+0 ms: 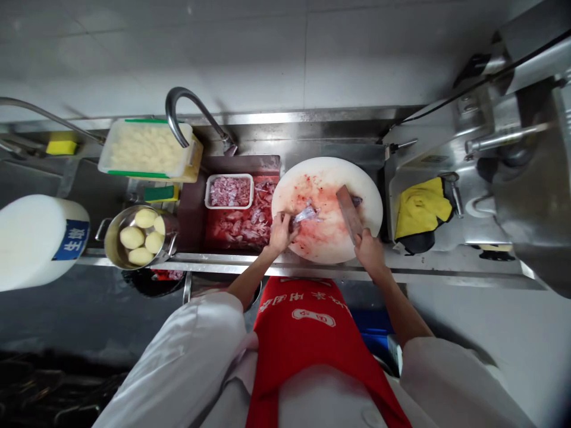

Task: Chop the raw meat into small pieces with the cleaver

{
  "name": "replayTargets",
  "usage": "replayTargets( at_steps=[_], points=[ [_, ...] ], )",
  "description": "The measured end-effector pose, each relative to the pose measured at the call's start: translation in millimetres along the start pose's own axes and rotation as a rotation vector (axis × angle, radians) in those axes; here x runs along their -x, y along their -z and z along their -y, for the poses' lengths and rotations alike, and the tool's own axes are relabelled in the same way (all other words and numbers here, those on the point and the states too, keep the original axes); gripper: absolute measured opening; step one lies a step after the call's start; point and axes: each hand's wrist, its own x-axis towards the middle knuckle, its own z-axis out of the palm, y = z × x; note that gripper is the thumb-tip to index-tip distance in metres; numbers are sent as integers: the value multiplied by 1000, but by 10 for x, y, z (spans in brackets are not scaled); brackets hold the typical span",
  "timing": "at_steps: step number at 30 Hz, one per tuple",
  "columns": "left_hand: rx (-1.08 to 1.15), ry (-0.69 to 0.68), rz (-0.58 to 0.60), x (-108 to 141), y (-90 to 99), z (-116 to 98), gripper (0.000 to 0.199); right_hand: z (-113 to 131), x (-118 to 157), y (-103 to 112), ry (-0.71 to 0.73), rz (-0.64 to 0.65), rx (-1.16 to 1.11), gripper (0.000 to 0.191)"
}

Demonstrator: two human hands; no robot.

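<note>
On the round white cutting board, marked with red stains, lies a small pale, greyish piece of meat. My left hand has its fingers closed on the near end of that piece at the board's left edge. In my right hand is the handle of a cleaver, its blade resting on or just above the board's right half. A small dark scrap sits beside the blade.
Left of the board, a sink holds raw meat pieces and a white basket of chopped meat. Farther left are a pot of potatoes, a lidded tub and a faucet. A yellow cloth lies right.
</note>
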Motion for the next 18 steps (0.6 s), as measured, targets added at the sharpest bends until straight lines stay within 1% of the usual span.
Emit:
replayTargets(
  at_steps=[2, 4, 7, 9, 10, 11, 13, 16, 18],
  points=[
    [28, -12, -14, 119, 2, 78, 40, 239, 76, 42, 40, -9, -2, 35],
    [17, -17, -12, 228, 7, 134, 32, 539, 144, 48, 106, 10, -12, 39],
    [12, -33, -10, 324, 44, 174, 23, 1002, 186, -21, 221, 83, -16, 43],
    [1, -56, 7, 336, 87, 185, 23, 1231, 172, -90, 265, 114, 3, 45],
    [-14, -65, 21, 333, 110, 192, 24, 1305, 157, -119, 273, 118, 15, 46],
    [-29, -71, 36, 328, 131, 201, 25, 1349, 139, -140, 275, 119, 26, 46],
    [-35, -82, 67, 321, 154, 235, 25, 1358, 99, -154, 268, 106, 45, 47],
    [49, -95, 99, 336, 130, 311, 23, 1263, 47, -115, 268, 91, 73, 48],
    [121, -87, 90, 359, 86, 356, 24, 1205, 28, -76, 282, 92, 92, 48]
  ],
)
